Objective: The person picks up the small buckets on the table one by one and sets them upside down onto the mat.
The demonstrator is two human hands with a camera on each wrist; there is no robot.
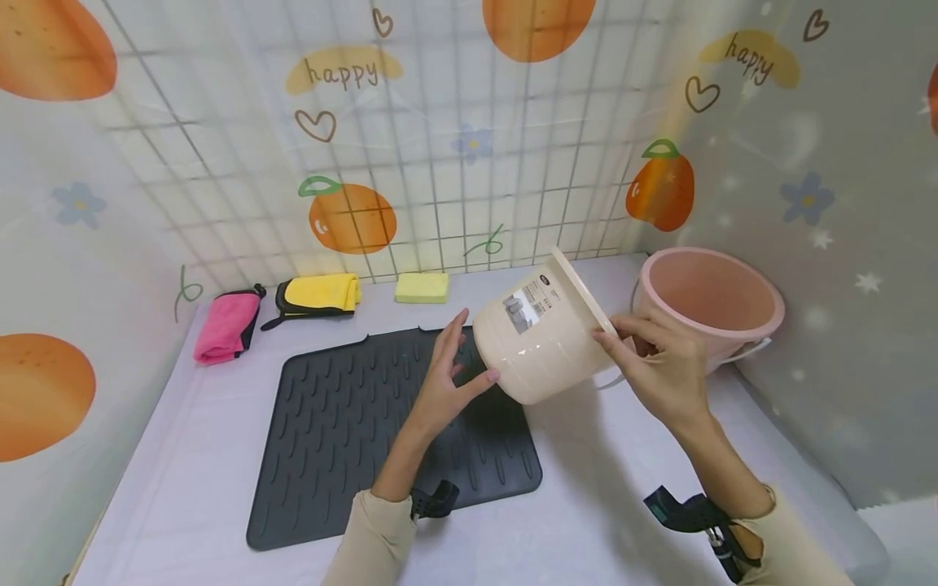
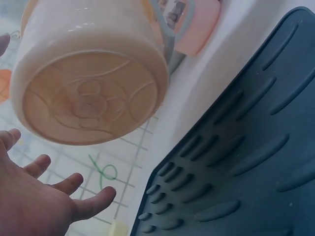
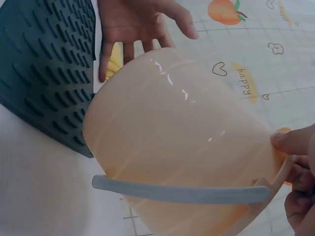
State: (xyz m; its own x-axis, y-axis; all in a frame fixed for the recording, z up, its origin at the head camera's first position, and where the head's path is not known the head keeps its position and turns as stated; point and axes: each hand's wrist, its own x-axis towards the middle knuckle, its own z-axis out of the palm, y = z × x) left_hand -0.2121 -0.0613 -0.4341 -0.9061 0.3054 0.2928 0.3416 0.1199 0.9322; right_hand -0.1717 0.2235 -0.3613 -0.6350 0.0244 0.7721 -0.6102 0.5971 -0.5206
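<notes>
A cream bucket (image 1: pixel 538 334) with a printed label hangs tilted in the air, its base toward the lower left. My right hand (image 1: pixel 663 362) pinches its rim, thumb on the outer wall in the right wrist view. Spread fingers of my left hand (image 1: pixel 443 382) are by the base; the left wrist view shows a gap between them and the bucket's round bottom (image 2: pixel 91 98). A grey handle (image 3: pixel 182 191) lies along the bucket's side. Partly beneath the bucket is a dark ridged mat (image 1: pixel 352 439) on the table.
At the right back stands a pink bucket (image 1: pixel 711 325). Along the back lie a yellow sponge (image 1: pixel 422 288), a folded yellow cloth (image 1: pixel 321 293) and a folded pink cloth (image 1: pixel 227 325). Behind them is a wire grid (image 1: pixel 440 163) under a printed curtain.
</notes>
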